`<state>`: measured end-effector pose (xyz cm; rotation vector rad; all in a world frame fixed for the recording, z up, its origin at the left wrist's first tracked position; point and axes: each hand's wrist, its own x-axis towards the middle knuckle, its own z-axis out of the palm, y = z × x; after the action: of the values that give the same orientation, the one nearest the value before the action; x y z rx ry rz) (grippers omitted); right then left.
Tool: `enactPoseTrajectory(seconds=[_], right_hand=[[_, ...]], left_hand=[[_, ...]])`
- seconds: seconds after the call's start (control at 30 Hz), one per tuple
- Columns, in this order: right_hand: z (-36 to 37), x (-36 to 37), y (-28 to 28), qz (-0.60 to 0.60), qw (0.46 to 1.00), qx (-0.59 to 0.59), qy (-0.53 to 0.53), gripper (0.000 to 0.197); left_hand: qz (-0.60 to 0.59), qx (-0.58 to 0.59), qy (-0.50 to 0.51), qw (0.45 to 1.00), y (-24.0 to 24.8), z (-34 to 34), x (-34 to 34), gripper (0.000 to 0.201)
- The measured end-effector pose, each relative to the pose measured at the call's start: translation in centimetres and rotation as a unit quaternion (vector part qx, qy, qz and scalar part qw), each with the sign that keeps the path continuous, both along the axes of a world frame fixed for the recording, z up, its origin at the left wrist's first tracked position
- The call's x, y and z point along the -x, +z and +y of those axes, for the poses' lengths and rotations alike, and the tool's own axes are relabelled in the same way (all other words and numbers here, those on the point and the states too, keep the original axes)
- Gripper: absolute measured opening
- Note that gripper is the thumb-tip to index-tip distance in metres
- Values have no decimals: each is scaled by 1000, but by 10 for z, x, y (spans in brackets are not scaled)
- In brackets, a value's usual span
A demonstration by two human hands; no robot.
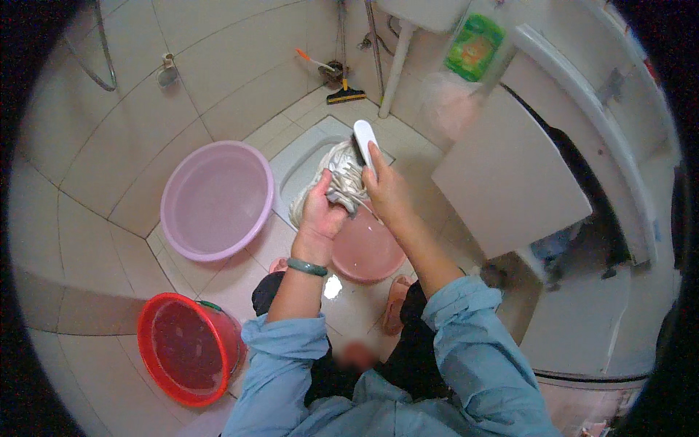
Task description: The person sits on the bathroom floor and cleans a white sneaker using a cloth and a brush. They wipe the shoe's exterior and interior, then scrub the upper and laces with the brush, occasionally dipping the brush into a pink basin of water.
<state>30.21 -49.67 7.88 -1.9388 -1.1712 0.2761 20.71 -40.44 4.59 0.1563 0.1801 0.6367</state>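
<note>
My left hand (pixel 319 222), with a green bangle at its wrist, is closed on a white lace-up shoe (pixel 341 164). The shoe is tilted over the squat toilet (pixel 297 164), its loose laces bunched near my fingers. In my right hand (pixel 387 193) is a white scrubbing brush (pixel 365 137) with dark bristles. The bristle side faces the shoe and lies close against it; whether it touches is hard to tell. Below both hands stands a pink basin (pixel 368 251) holding water.
A lilac basin (pixel 218 200) stands to the left, a red bucket (pixel 182 349) of water nearer me. By the far wall are a squeegee (pixel 344 95) and an orange-handled toilet brush (pixel 320 62). A white cabinet (pixel 513 178) is at right. The tiled floor (pixel 349 309) looks wet.
</note>
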Motion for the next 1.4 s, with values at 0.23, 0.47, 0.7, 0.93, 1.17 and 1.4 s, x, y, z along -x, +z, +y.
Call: enactPoseTrajectory(seconds=[0.23, 0.47, 0.7, 0.93, 1.17, 1.4], right_hand=[[-24, 34, -23, -37, 996, -51, 62, 49], [25, -21, 12, -60, 997, -26, -33, 49], [16, -31, 14, 265, 961, -56, 53, 50], [-16, 27, -4, 70, 996, -1, -60, 51], [-40, 47, -58, -38, 988, -144, 49, 50], [-17, 34, 3, 67, 997, -33, -8, 51]], left_hand=[[37, -32, 18, 999, -5, 13, 15, 40], [-8, -30, -8, 999, 23, -5, 10, 42], [20, 22, 11, 999, -7, 2, 6, 33], [-97, 79, -53, 991, -20, 13, -3, 29], [2, 57, 13, 998, -20, 19, 4, 28], [23, 81, -15, 996, -16, 8, 2, 30]])
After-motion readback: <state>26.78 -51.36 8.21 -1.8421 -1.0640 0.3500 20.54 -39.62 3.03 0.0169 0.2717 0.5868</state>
